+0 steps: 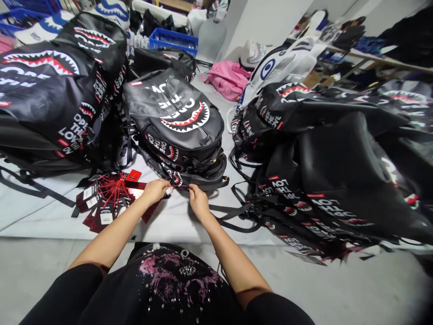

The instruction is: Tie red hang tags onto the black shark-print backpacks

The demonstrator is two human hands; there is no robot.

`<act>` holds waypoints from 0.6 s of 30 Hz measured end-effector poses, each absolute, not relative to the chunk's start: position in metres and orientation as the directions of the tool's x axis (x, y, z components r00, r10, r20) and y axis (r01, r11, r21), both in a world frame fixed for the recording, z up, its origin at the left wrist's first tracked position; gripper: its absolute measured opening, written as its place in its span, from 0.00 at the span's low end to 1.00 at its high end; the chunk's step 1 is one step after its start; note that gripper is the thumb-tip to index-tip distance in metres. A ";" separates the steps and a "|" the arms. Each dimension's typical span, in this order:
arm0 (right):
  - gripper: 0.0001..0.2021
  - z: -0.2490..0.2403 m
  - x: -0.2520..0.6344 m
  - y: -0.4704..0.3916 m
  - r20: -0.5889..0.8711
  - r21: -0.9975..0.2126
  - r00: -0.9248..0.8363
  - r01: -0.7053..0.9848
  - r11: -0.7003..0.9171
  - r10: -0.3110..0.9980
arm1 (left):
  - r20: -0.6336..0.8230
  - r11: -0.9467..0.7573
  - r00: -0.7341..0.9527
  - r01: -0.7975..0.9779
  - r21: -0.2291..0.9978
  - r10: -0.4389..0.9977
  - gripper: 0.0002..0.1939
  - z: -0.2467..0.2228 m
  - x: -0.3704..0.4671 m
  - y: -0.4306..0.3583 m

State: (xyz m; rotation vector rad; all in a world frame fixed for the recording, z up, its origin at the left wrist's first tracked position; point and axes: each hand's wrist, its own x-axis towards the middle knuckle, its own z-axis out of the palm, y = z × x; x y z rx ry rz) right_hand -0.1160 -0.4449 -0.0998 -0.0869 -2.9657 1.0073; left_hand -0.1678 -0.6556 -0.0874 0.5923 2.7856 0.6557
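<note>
My left hand (157,190) and my right hand (198,200) pinch a thin red tag string (179,185), stretched between them at the front of a black backpack (176,117). This backpack lies on top of another one and bears a printed shark mouth. Below my left hand is a dark red hang tag (150,212), partly hidden by my wrist. A bundle of hang tags (106,214) with red strings fans out on the white table left of my left forearm.
Black backpacks are piled at the left (37,104) and a larger heap (324,180) fills the right. A pink bag (228,80) and a white bag (280,67) lie behind. A blue crate (174,39) stands at the back. Loose straps (237,216) trail across the table.
</note>
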 end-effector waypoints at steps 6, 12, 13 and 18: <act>0.10 -0.084 -0.118 -0.439 -0.110 -0.319 -0.994 0.037 0.947 0.001 | -0.118 0.722 -0.898 0.257 0.642 0.424 0.11 -0.096 -0.161 -0.612; 0.07 -0.086 -0.111 -0.418 -0.172 -0.326 -0.985 0.055 0.944 -0.002 | -0.196 0.155 -0.911 -0.148 0.977 0.363 0.15 -0.129 -0.135 -0.614; 0.06 -0.088 -0.110 -0.414 -0.195 -0.429 -0.981 0.098 0.898 0.014 | -0.172 0.075 -0.917 -0.156 0.985 0.360 0.17 -0.133 -0.130 -0.616; 0.08 -0.100 -0.108 -0.403 -0.505 -0.814 -0.863 0.474 0.335 -0.004 | -0.050 -0.031 -0.924 -0.067 0.997 0.380 0.22 -0.133 -0.111 -0.617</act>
